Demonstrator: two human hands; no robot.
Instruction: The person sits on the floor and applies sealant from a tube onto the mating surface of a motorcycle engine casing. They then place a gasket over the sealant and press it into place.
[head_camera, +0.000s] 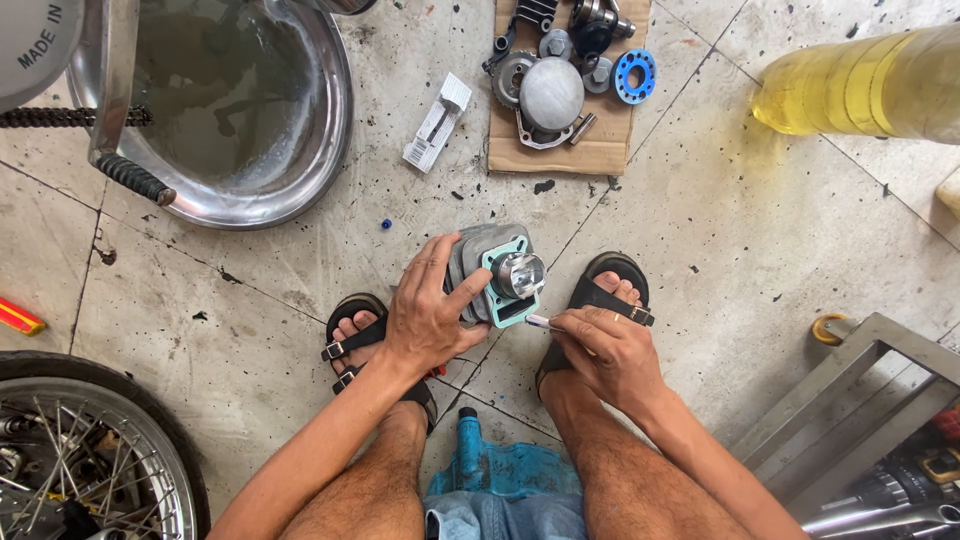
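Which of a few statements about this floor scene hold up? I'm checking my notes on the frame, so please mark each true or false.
1. The left hand grips a grey engine cylinder fitted with a teal gasket. True.
2. The right hand is empty. False: it holds a thin tool against the gasket's edge.
3. The blue ring lies on cardboard. True.
4. The metal basin sits by the right foot. False: it is at upper left.

Left hand clasps a grey engine cylinder; right hand pinches a small tool beside its gasket.
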